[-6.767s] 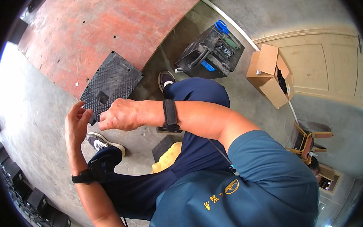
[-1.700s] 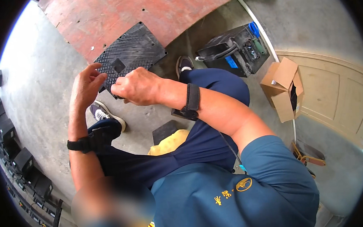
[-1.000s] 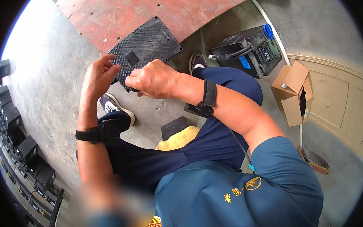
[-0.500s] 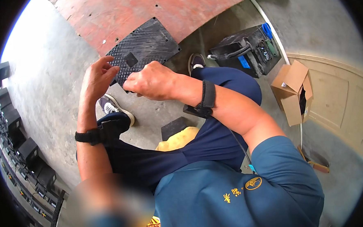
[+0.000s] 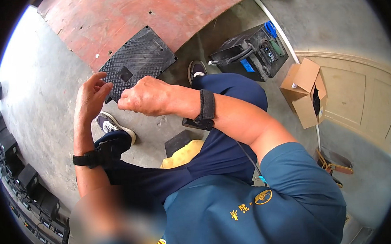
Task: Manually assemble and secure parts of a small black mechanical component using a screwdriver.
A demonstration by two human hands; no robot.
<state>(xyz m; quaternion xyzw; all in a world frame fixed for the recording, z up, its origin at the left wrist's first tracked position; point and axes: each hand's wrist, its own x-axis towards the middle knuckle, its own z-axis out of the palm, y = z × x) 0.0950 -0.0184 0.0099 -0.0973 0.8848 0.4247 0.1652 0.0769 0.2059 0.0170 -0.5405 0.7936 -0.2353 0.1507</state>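
Observation:
A black plastic panel point(image 5: 145, 58) with a raised diamond pattern, a square recess and corner holes lies ahead of me, overlapping the edge of a reddish board point(image 5: 124, 19). At its near left end is my left hand point(image 5: 90, 98), fingers loosely bent and apart, with nothing visible in it. My right hand point(image 5: 145, 96) is over the panel's near edge, its fingers curled into a pinch. Whatever they may hold is hidden behind the knuckles, and I cannot tell whether either hand touches the panel.
Right of the panel stands a black toolbox point(image 5: 258, 52) with blue-handled scissors point(image 5: 270, 29) and small tools. An opened cardboard box point(image 5: 304, 92) is farther right, beside a beige panelled board point(image 5: 353, 91). A yellow cushion point(image 5: 184, 153) is below me. Black units point(image 5: 30, 179) line the left.
The whole view has shifted, so the scene sits farther left and slightly lower. Both hands have drawn back slightly toward me from the panel, keeping nearly the same finger poses.

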